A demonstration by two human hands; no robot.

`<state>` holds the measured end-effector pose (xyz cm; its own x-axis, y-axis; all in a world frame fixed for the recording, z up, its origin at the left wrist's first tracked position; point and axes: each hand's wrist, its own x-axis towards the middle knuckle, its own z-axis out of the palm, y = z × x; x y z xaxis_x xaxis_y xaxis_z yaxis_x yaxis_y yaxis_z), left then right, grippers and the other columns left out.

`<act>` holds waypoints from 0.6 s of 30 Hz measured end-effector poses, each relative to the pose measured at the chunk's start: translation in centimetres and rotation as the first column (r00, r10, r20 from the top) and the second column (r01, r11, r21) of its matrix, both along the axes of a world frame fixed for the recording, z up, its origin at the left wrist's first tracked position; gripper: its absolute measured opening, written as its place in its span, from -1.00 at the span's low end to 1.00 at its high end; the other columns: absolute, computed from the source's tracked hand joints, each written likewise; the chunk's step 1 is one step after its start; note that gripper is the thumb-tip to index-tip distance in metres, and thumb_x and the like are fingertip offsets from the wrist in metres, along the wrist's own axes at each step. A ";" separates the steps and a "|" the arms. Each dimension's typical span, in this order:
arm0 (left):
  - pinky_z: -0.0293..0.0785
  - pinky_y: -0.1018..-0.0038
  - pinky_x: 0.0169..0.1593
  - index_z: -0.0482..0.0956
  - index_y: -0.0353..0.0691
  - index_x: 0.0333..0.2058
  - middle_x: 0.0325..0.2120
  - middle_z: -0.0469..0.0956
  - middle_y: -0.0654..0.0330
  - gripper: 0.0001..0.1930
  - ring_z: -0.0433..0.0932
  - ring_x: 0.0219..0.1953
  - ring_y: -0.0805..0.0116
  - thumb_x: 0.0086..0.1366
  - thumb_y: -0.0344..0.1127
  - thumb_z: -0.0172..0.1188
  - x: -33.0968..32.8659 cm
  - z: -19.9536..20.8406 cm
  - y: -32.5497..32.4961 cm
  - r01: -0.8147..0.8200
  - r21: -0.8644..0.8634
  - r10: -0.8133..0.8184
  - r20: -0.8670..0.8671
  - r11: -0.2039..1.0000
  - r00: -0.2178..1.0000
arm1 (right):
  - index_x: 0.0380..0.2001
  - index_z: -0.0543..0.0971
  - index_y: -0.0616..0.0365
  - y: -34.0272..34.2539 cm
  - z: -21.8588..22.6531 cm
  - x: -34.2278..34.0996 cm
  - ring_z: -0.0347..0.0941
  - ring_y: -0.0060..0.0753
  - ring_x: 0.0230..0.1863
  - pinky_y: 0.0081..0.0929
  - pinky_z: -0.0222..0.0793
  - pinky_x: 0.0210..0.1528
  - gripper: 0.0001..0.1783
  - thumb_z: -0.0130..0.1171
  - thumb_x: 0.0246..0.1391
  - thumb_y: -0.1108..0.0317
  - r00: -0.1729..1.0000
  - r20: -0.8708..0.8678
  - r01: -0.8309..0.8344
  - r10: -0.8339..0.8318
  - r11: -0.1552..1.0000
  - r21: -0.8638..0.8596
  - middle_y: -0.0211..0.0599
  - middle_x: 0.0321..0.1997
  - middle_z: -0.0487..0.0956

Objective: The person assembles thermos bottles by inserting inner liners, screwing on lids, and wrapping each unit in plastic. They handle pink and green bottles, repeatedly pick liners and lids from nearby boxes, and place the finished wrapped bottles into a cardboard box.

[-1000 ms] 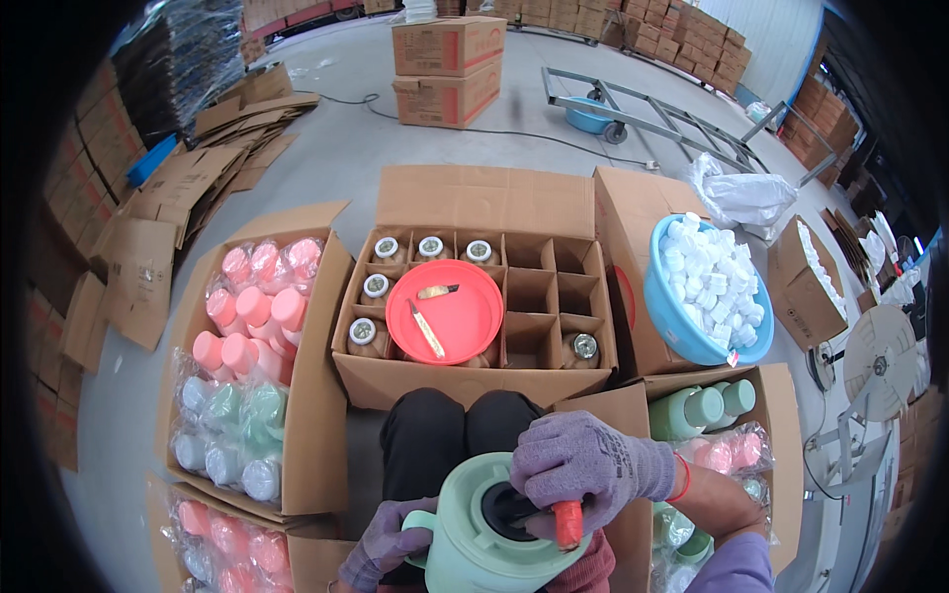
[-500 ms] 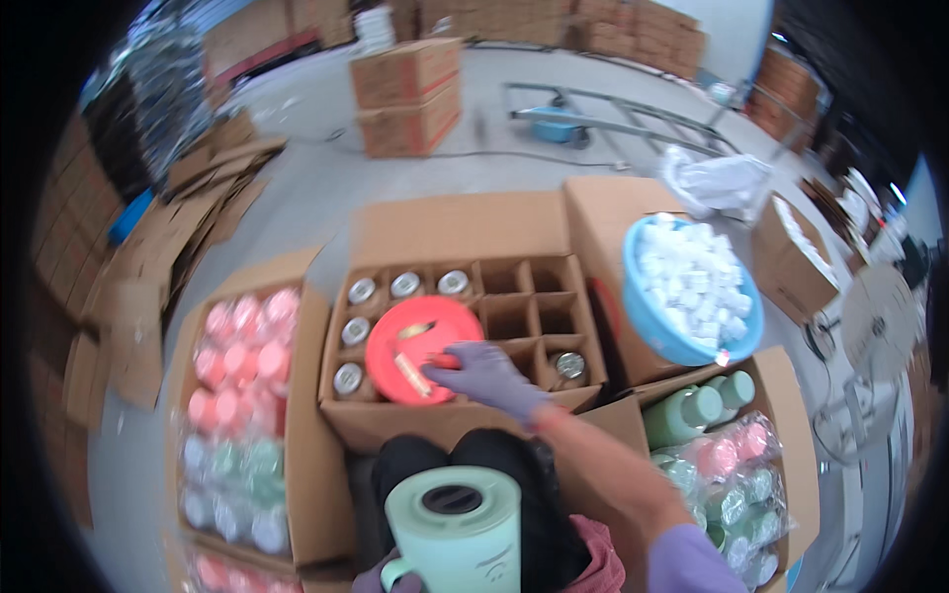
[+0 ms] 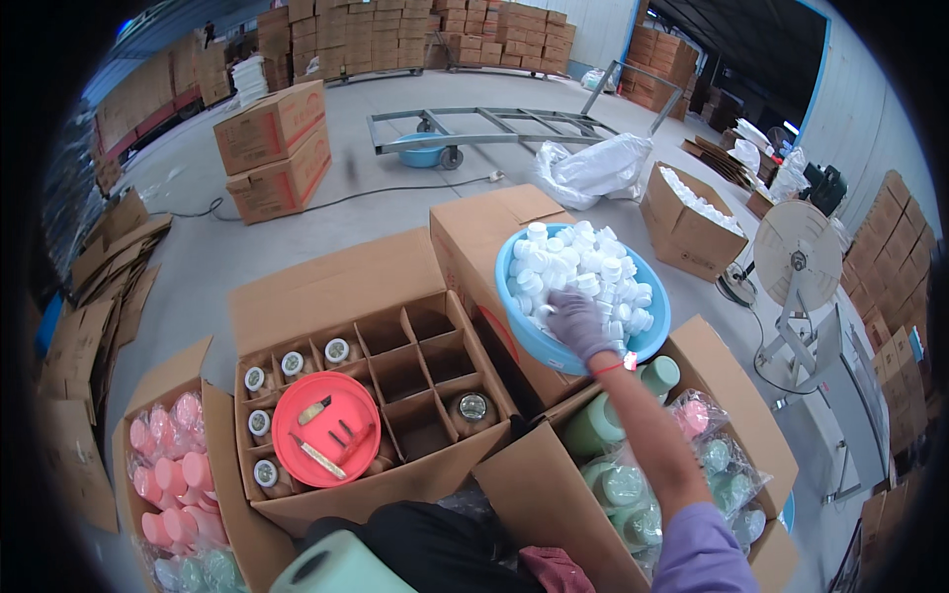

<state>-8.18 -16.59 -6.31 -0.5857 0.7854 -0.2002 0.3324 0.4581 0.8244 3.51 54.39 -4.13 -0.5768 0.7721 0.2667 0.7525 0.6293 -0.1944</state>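
Closest thing is a mint-green pot (image 3: 346, 568), down at the bottom edge in front of the dark trousers (image 3: 435, 542), and only its top shows. Left hand's out of view, so no clue what those fingers are doing.

A bit further out on the left there's a carton of pink bottles (image 3: 170, 477), some in clear wrap. Next to it is a divided carton (image 3: 386, 486) with some cells filled and others bare. A red round tray (image 3: 358, 395) sits on top of that, carrying a small knife (image 3: 314, 409), a pale strip-like tool (image 3: 317, 458) and a red tool with dark prongs (image 3: 354, 447). Over on the right, an open carton (image 3: 547, 506) holds green containers (image 3: 595, 427) and bagged cups.

Beyond those, the gloved right hand (image 3: 579, 324) is down in a blue basin (image 3: 654, 341) heaped with white caps (image 3: 583, 262). Fingers look curled, but the tips are in the pile, so I can't tell if they've got one. I'd call this step picking out a cap; the next move calls for a clean pinch on a single piece without dragging its neighbours along.

Further back: a white sack (image 3: 593, 173), a metal frame cart (image 3: 509, 140), then stacked cartons (image 3: 366, 40).
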 end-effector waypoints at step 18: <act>0.48 0.38 -0.09 0.35 -0.02 0.15 -0.15 0.45 0.30 -0.56 0.39 -0.24 0.53 0.31 -0.36 0.14 6.8 7.8 11.6 -0.889 0.156 0.217 0.938 0.431 0.269 | 0.03 0.50 0.19 1.0 0.1 5.7 0.51 -0.04 -0.10 -0.22 0.46 -0.04 -0.52 0.34 0.00 0.41 0.849 -0.518 -0.157 0.104 0.986 -0.060 0.00 -0.03 0.53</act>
